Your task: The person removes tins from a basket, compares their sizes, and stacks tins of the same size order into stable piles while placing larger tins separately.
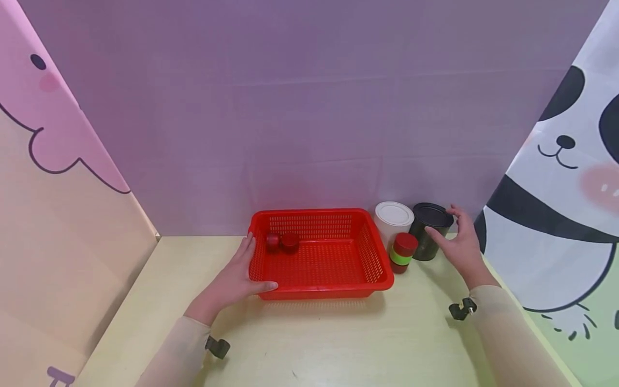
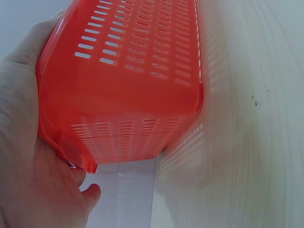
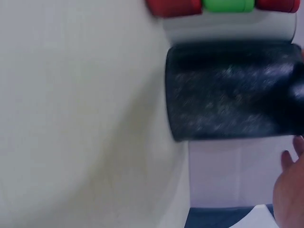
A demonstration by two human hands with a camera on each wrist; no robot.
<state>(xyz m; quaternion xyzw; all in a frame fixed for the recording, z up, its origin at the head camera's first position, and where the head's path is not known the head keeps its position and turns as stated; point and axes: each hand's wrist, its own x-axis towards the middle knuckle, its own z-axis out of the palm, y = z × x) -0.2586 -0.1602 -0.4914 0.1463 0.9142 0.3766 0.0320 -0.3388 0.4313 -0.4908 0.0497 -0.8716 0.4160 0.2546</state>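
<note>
A red plastic basket (image 1: 314,294) with slotted walls stands on the table. My left hand (image 1: 231,279) holds its near left corner, the thumb lying over the front rim and the fingers along the left rim; the left wrist view shows the fingertips bent at the rim (image 2: 71,147). Over at the right, my right hand (image 1: 461,250) is spread around the top of a black lidded canister (image 1: 426,248), thumb in front and fingers at its right side. In the right wrist view the black canister (image 3: 228,90) stands upright on the table; firm contact cannot be made out.
Two small dark red round items, one (image 1: 290,242) beside the other (image 1: 273,241), lie in the basket's far left. Between basket and black canister stand a white lidded canister (image 1: 394,215) and a small red-lidded jar (image 1: 400,260) with a green band. A purple backdrop (image 1: 309,118) rises behind.
</note>
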